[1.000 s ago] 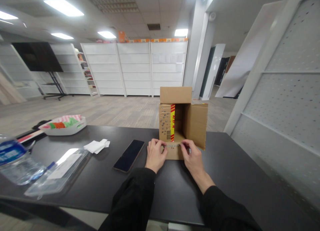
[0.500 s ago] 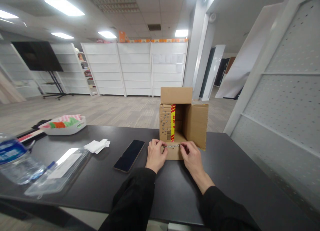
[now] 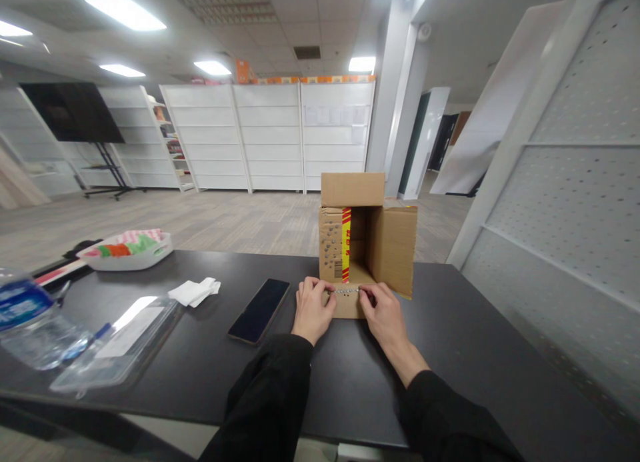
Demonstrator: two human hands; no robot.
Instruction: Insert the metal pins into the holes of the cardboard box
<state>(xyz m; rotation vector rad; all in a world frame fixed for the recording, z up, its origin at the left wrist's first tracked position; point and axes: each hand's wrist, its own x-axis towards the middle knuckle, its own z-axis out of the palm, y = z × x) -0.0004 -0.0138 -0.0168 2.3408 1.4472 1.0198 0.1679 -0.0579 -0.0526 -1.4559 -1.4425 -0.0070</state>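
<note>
My left hand [image 3: 313,309] and my right hand [image 3: 386,313] pinch the two ends of a short strand of small silvery beads [image 3: 346,291]. It stretches nearly level between the fingertips, just above the front flap of an open cardboard box [image 3: 395,249]. A few dark specks show on that flap under the strand; I cannot tell what they are. Small grey round spots dot the box's left flap, beside a strip of yellow and red tape [image 3: 347,245]. A dark smartphone [image 3: 260,310] lies left of my left hand.
On the black table [image 3: 200,362] to the left are a crumpled white tissue [image 3: 195,291], a clear plastic case [image 3: 125,342], a water bottle [image 3: 35,322] and a white basket [image 3: 125,261] with coloured cloth. A grey perforated panel [image 3: 565,249] stands along the right side.
The view has shifted very slightly. Both hands keep their pinch on the bead strand in nearly the same place.
</note>
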